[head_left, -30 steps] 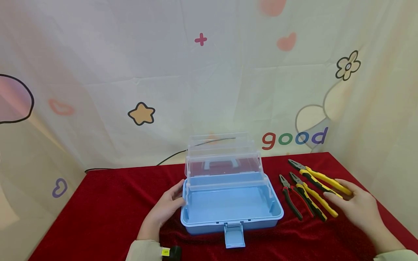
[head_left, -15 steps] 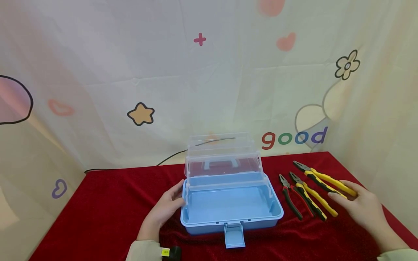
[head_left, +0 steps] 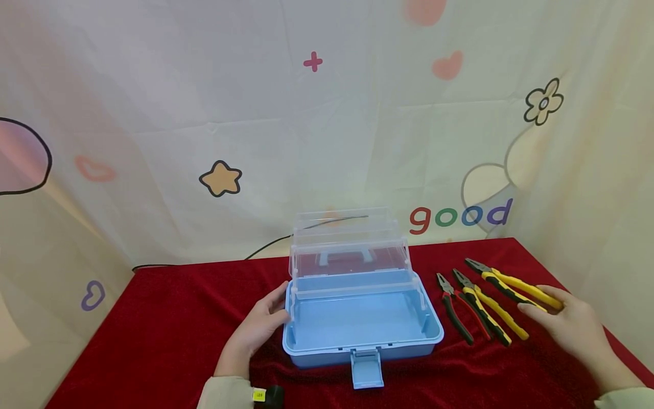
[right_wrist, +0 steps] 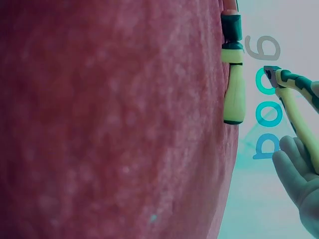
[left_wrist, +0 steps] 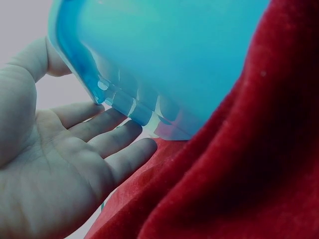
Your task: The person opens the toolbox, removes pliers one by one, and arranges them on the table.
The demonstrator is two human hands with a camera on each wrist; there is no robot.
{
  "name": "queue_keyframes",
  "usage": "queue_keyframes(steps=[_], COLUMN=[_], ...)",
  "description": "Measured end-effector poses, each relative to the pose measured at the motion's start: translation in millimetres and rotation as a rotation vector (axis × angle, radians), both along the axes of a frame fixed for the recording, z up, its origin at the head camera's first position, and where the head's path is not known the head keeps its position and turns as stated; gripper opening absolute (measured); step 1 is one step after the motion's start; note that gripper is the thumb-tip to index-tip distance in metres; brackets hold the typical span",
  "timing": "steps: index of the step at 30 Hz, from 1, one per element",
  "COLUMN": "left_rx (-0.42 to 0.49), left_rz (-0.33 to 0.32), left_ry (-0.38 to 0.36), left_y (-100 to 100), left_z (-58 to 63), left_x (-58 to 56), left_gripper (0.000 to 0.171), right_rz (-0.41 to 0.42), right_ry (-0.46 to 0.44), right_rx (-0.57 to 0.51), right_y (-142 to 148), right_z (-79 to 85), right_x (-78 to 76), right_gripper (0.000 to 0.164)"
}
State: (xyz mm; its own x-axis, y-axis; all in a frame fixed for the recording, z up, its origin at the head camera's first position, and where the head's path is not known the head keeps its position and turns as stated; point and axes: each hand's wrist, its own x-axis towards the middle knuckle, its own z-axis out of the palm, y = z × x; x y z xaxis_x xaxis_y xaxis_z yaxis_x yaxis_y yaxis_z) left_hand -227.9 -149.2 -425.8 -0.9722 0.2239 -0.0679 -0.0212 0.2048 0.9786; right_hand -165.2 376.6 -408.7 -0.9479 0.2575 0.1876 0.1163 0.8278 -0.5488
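Observation:
A light blue toolbox (head_left: 332, 353) stands with its clear lid (head_left: 352, 262) raised and its front latch (head_left: 367, 374) hanging down. My left hand (head_left: 258, 326) is at the box's left side, thumb at the rim. Its fairly straight fingers (left_wrist: 122, 142) touch the outer wall in the left wrist view. My right hand (head_left: 574, 324) grips combination pliers (head_left: 521, 286) by their yellow and black-yellow handles, jaws pointing away to the left. In the right wrist view these pliers (right_wrist: 294, 107) show against the curtain, with the handle ends partly out of frame.
Between the toolbox and my right hand lie two more pliers: red-and-black pliers (head_left: 447, 289) and yellow-and-black pliers (head_left: 485, 316). Dark red velvet (head_left: 189, 318) covers the table. A patterned curtain (head_left: 153, 113) hangs behind, with a thin black cable (head_left: 271, 244) at the table's back.
My right hand has shifted to the right and a little nearer, carrying the pliers away from the other two. The left hand and toolbox have stayed in place.

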Motion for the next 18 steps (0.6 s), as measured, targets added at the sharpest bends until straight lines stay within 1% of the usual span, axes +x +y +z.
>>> queue_keyframes(steps=[9, 18], left_rx=[-0.010, -0.016], left_rz=[-0.014, 0.000], left_ry=[0.003, -0.020], left_y=[-1.0, -0.7], left_z=[-2.1, -1.9], left_x=[-1.0, -1.6], left_gripper=[0.075, 0.075], right_rz=[0.011, 0.027], right_ry=[-0.037, -0.074], right_rx=[0.035, 0.057], right_y=[5.4, 11.6], right_z=[2.6, 0.6], right_x=[-3.4, -10.2], right_gripper=[0.071, 0.073])
